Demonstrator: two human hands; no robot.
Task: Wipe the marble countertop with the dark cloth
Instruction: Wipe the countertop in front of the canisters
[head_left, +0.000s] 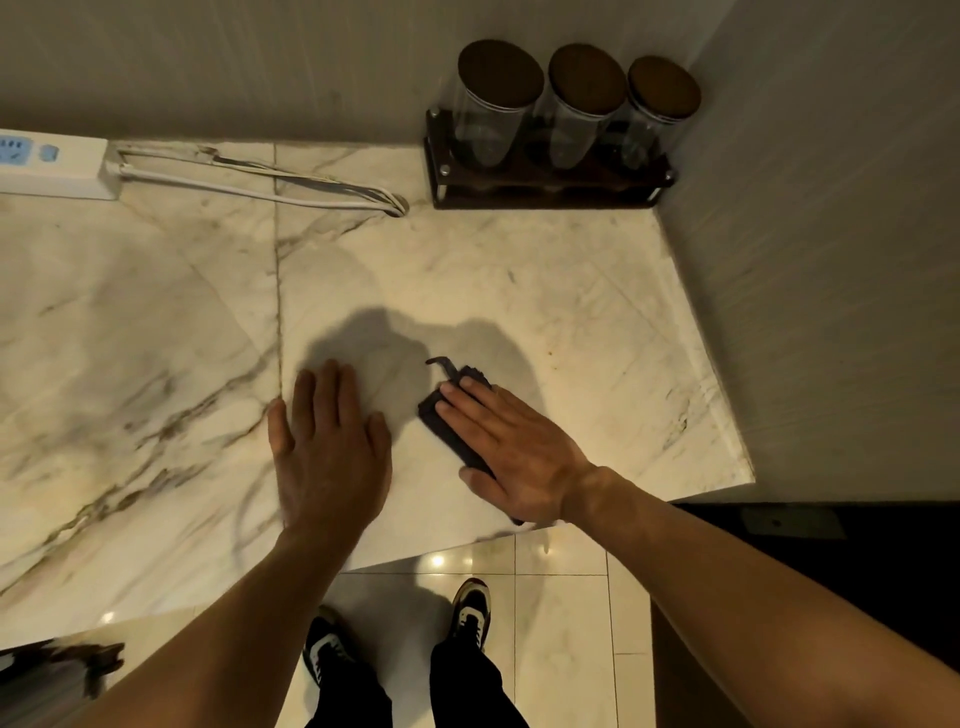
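The cloth (451, 431) is being pressed flat under the open right hand (511, 447); bunching and slipping off the counter (597, 291) edge behind the wrist is being risked.

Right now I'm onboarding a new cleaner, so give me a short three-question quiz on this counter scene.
1. True or false: the right hand presses flat on the dark cloth.
2. How many jars stand in the rack at the corner?
3. The left hand is: A) gripping the cloth, B) lying flat on the marble countertop, C) lifting the power strip.

Key: 1 true; 2 three; 3 B.
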